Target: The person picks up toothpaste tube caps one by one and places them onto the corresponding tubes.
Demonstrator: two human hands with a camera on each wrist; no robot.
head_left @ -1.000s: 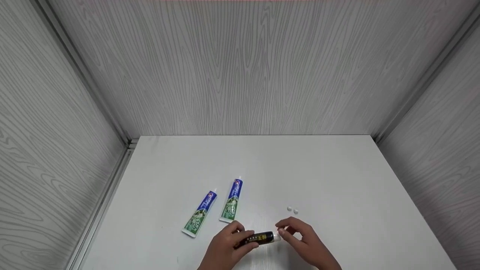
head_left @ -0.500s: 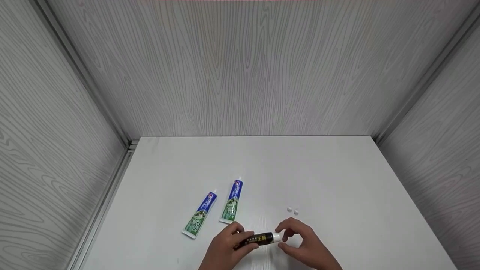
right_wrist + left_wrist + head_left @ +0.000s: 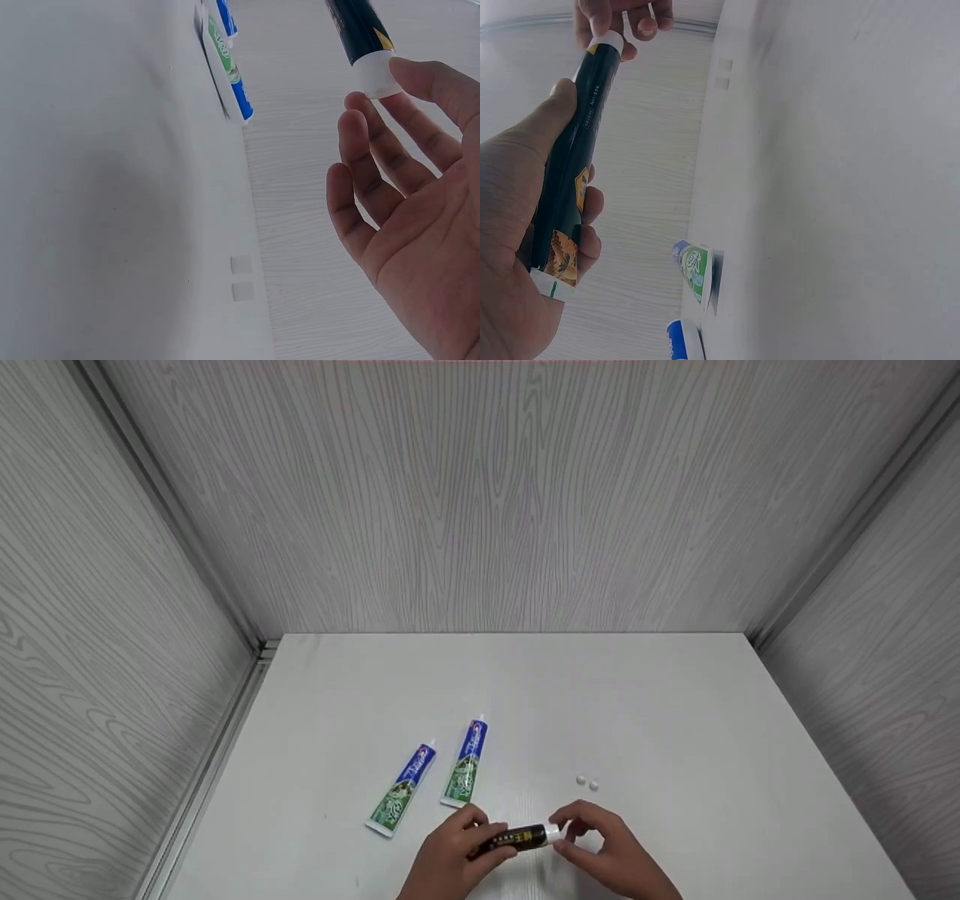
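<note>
One dark tube point(image 3: 529, 837) here, held over the near part of the table point(image 3: 675, 720), between two hands, its capped end pointing right. The left hand point(image 3: 454, 851) has its fingers and thumb wrapped round the body; the right hand point(image 3: 611, 847) pinches the single white cap point(image 3: 375, 75) with thumb and forefinger, and the right wrist view shows its other fingers curving loosely beside it.

A slim, glossy thing, this tube, nearly black! The head view gives us yellow characters point(image 3: 523, 837) along the side; the left wrist view turns up what that angle misses: an orange, honeycomb-like patch point(image 3: 562, 255) near the bottom and a pale tail end point(image 3: 547, 285) with a green mark.

Moving outward: two blue-and-green tubes point(image 3: 401, 790), lying to the left and beyond the left hand, side by side but apart, both slanting, narrow ends pointing away. And two small white pieces point(image 3: 594, 785), close together on the table just beyond the right hand, looking squarish from the wrist cameras.

Around it all, three wood-grained grey walls point(image 3: 510, 495): back, left and right.
</note>
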